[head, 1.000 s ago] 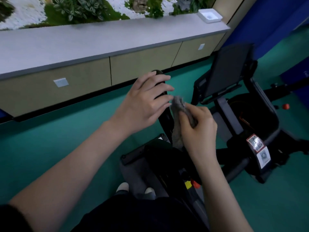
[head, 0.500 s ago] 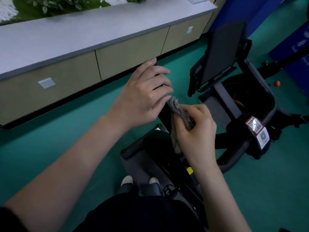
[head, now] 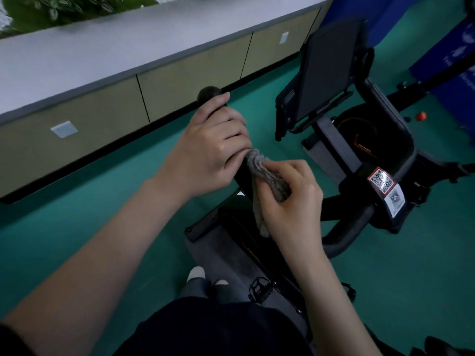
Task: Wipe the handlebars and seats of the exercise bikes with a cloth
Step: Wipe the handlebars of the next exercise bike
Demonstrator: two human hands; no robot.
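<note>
Handlebar (head: 209,95) mostly hidden
Left hand (head: 210,152) grips it; right hand (head: 293,204) clutches the cloth (head: 267,176) just beside; only its rounded end shows.

A grey-topped cabinet (head: 192,80) with plants (head: 64,9) lines the green floor (head: 64,227).

Open green floor (head: 77,227) lies left of the handlebar (head: 209,93) — the cabinet (head: 192,80) blocks beyond, the second bike (head: 331,65) crowds right.
</note>
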